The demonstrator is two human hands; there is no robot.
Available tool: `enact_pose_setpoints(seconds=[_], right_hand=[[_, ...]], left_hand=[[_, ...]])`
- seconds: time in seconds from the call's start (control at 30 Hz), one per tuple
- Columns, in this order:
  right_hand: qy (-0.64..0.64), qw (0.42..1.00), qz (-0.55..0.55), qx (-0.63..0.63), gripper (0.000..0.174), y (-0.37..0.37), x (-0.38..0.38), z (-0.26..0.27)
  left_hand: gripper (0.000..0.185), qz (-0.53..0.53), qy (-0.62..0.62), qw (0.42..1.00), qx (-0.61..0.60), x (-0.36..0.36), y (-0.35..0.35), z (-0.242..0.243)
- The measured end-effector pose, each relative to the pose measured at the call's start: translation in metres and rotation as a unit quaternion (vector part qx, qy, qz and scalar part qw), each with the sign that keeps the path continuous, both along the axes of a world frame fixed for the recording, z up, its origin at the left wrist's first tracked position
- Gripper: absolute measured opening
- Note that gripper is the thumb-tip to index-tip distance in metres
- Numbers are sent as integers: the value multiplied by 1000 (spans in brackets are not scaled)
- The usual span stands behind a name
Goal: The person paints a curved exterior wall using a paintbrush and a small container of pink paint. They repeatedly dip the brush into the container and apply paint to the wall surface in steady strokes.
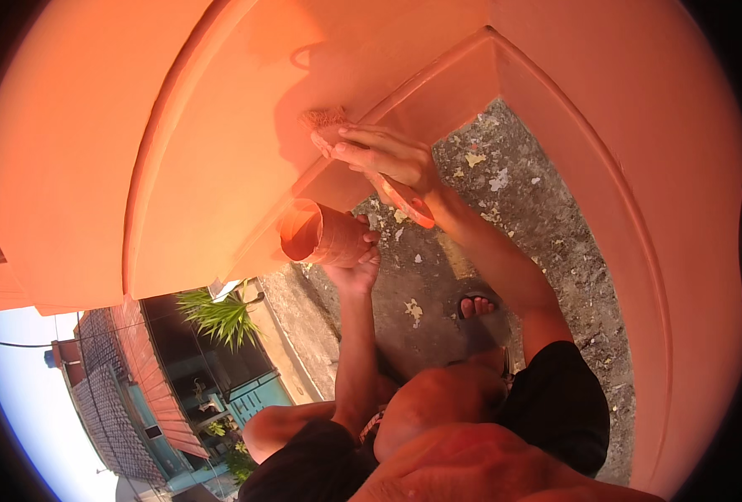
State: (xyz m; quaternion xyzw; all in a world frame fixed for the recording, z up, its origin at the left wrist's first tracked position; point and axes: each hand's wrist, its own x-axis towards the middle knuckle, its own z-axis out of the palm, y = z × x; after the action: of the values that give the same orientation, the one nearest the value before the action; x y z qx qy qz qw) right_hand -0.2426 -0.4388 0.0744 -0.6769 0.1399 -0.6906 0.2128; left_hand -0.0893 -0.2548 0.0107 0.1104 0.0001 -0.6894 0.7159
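My right hand (399,157) grips a flat paintbrush (410,206). Its orange-coated bristles (324,117) are at the face of the orange wall (226,157), just above a raised moulding. The brush's handle, with a hole near its end, sticks out below the palm. Lower and to the left, my left hand (358,270) is wrapped around a paint-covered cup (336,237). The cup is tilted, its mouth towards the wall, and its inside is orange; how much paint it holds cannot be made out.
A ledge moulding (430,72) runs along the wall and turns at an inner corner. The rough concrete ground (433,276) is spotted with paint flakes. My sandalled foot (476,307) rests there. Beyond the wall are a spiky plant (220,314), a turquoise gate (261,398) and a tiled roof (110,408).
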Motion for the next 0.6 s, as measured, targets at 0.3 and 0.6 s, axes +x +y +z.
enact_pose_setpoints(seconds=[0.3,0.6], right_hand=[[-197,946,-203,156,24,-99,-105,20],[-51,988,-143,14,34,-49,-42,42]], left_hand=[[66,-6,-33,999,-3,-10,-2,-1],[68,-16,-41,999,8,-18,-6,1]])
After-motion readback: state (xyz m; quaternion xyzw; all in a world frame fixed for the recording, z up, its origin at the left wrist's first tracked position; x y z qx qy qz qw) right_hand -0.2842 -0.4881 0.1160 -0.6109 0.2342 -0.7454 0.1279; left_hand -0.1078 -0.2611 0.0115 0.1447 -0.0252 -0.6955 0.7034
